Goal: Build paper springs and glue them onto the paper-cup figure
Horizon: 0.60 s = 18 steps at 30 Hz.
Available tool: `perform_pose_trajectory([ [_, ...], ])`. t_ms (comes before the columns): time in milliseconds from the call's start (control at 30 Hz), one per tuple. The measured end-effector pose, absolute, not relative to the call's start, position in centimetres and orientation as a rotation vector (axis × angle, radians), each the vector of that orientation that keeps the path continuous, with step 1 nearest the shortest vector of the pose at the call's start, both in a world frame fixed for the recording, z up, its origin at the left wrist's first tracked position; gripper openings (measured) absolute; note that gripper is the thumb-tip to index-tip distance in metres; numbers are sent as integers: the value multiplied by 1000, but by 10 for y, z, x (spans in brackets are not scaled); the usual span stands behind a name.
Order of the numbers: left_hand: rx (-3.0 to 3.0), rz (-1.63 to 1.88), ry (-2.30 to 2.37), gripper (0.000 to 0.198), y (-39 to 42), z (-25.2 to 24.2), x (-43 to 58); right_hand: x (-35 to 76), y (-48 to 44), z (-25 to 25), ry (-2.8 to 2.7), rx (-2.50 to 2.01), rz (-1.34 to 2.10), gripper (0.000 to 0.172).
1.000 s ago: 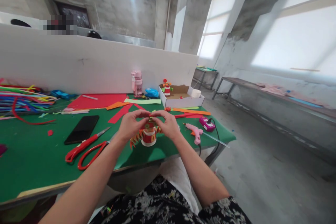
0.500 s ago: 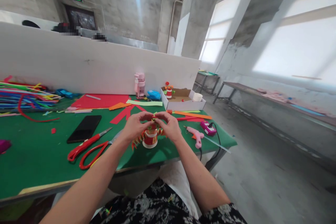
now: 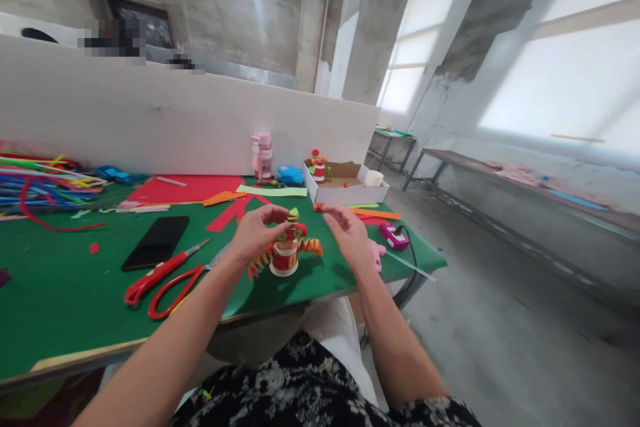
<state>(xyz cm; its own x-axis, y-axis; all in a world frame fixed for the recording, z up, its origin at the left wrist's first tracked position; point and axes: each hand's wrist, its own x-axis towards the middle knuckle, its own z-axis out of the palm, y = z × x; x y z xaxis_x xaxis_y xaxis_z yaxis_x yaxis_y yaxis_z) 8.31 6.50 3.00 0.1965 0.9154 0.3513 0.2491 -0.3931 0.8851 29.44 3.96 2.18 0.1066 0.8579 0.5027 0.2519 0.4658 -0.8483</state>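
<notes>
A small paper-cup figure (image 3: 284, 261) stands upright on the green table in front of me. It has a red and white cup body, a red head with a yellow-green piece on top, and folded orange paper arms out to both sides. My left hand (image 3: 259, 232) grips its head from the left, between thumb and fingers. Off to the figure's right, my right hand (image 3: 349, 235) is raised with thumb and fingers apart, holding nothing I can see. Behind its fingertips lies a small orange-red paper piece (image 3: 319, 208). The right hand partly hides the pink glue gun (image 3: 377, 255).
Red-handled scissors (image 3: 175, 290), a red-handled cutting tool (image 3: 160, 278) and a black phone (image 3: 156, 243) lie to the left. A white box (image 3: 347, 195) holding a similar figure (image 3: 319, 170) stands behind, near a pink bottle (image 3: 262, 159). A purple power block (image 3: 394, 236) sits at right.
My right hand has let go of the figure's head and moved right, over the glue gun. My left hand stays at the head. The view has shifted slightly.
</notes>
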Motion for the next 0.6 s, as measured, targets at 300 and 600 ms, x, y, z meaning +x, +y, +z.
perform_pose_trajectory([
  [300,1718,1204,1181,39,58,32,85,411,-29,-24,-1155,-2049,216,33],
  [600,1720,1231,1172,37,62,32,83,399,10,-28,-1173,-2157,487,30],
])
